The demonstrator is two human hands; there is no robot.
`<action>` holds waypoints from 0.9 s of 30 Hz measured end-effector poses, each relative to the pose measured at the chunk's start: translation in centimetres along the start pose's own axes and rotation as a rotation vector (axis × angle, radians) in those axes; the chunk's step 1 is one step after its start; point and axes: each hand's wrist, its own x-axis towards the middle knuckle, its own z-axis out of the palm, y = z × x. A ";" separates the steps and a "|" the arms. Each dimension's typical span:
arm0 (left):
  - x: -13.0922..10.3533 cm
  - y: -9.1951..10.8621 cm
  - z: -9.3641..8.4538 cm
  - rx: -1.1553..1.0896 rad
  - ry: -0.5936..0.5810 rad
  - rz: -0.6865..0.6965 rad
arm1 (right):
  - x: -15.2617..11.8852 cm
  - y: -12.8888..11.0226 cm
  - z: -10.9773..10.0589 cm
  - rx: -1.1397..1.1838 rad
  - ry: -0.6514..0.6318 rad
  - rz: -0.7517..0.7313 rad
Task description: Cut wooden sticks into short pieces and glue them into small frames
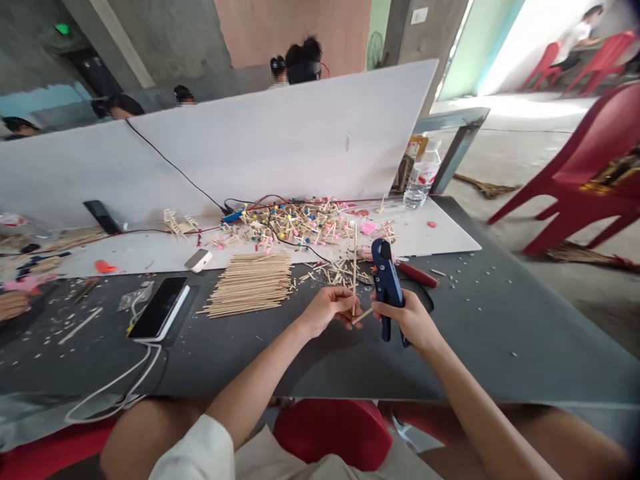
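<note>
My left hand (330, 311) is closed on a thin wooden stick (355, 263) that stands nearly upright from the fingers. Wrapped round the handles of dark blue pliers (386, 277) is my right hand (411, 319); the pliers' head points up and away. A short piece of stick (363, 316) slants between the two hands, its ends close to the fingers of both. To the left of my left hand lies a sheaf of similar sticks (253, 283). Cut bits of stick (337, 273) are scattered just beyond my hands.
A heap of stick pieces with coloured balls (300, 223) lies along the white partition (250, 153). Red-handled pliers (419, 273) and a water bottle (423, 177) are at right. A phone (159, 308) with a white cable lies left. Another person's hand (14, 304) shows at the left edge.
</note>
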 end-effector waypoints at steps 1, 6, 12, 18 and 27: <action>-0.2 -0.3 0.1 0.013 -0.022 -0.012 | 0.1 0.2 -0.2 -0.014 0.018 -0.004; -0.5 -0.9 0.1 0.018 -0.073 -0.045 | 0.6 0.6 -0.2 -0.137 0.113 -0.022; -0.4 -1.2 0.2 0.066 -0.123 -0.031 | 0.4 0.6 0.6 -0.292 0.198 -0.062; -0.5 -1.3 0.3 0.104 -0.088 0.006 | 0.3 0.9 1.2 -0.244 0.187 -0.067; -0.3 -1.2 -0.1 0.095 0.186 0.105 | 0.0 0.9 1.5 -0.234 0.165 -0.034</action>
